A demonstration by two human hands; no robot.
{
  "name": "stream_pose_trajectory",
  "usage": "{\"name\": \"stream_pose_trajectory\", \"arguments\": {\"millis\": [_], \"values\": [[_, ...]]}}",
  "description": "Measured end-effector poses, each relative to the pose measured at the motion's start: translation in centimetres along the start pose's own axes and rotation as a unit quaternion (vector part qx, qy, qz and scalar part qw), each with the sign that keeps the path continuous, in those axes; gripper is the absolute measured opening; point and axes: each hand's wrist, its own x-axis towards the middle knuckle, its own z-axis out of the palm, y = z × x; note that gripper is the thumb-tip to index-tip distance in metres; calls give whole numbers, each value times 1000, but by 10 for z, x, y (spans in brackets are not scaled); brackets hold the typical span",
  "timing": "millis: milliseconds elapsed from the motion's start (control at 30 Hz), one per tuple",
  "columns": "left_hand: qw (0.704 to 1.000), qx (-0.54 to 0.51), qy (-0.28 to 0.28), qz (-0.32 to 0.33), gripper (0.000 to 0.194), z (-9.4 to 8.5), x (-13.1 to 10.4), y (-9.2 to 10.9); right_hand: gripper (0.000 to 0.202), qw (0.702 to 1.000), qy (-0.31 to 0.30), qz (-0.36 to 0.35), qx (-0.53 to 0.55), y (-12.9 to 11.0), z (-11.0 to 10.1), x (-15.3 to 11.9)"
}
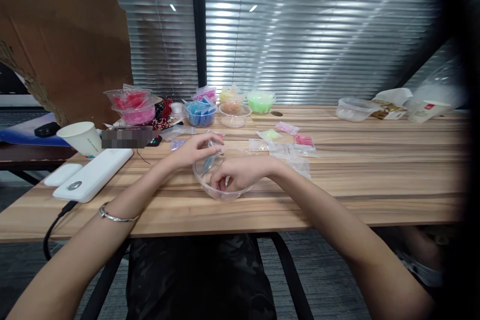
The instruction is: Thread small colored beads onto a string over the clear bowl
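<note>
Hands at clear bowl, near front edge — table stretching wide rightward.

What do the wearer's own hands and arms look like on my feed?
The left hand is ungloved, with a slim silver-coloured bangle above the wrist. The right hand is also ungloved, without visible jewellery. No sleeve shows on either side.

A wood-grain table carries a clear bowl, small packets and a paper cup.
</note>
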Motion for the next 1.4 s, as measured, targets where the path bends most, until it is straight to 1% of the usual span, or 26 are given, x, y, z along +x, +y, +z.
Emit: {"name": "stream_pose_trajectory", "arguments": {"millis": [133, 200, 333, 467, 600, 733, 800, 900, 1033, 1067, 1167, 1233, 1300, 1400], "values": [[1000, 12, 6, 2, 37, 0, 0, 0, 26, 999, -17, 12, 45, 0, -3, -2], [1000, 16, 7, 1, 37, 0, 1, 0, 25, 999, -14, 10, 41, 1, -2, -1], [1000, 12, 3, -1, 37, 0, 0, 0, 18, 999, -10, 31, 21, 2, 0, 0], [1000, 4, 3, 7, 38, 0, 0, 0, 19, 998, -17, 46, 33, 2, 0, 0], [1000, 5, 5, 4, 37, 0, 0, 0, 24, 998, -26, 30, 56, 5, 0, 0], [1000, 4, 6, 6, 37, 0, 1, -3, 22, 997, -39, 8, 67, 7, 2, 1], [1000, 5, 7, 8, 37, 0, 0, -4, 20, 998, -22, 14, 55, 6, 2, 1], [1000, 4, 5, 10, 37, 0, 0, -4, 21, 999, 25, 28, 27, 4, 3, 0], [1000, 12, 5, 12, 37, 0, 0, -4, 19, 998, 49, 41, 10, 2, 4, 1], [1000, 14, 6, 12, 37, 0, 0, -5, 20, 996, 69, 53, 6, 2, 4, 2], [1000, 7, 18, 7, 37, 0, -1, -6, 26, 981, 164, 94, -49, 3, 7, 4], [1000, 0, 28, -3, 37, 0, -1, -7, 30, 969, 201, 96, -106, 2, 8, 5], [999, -1, 32, -11, 38, 0, -2, -8, 31, 967, 200, 74, -141, 2, 9, 5], [1000, 7, 27, -12, 38, 0, -2, -9, 36, 973, 170, 43, -148, 1, 8, 6]]}}
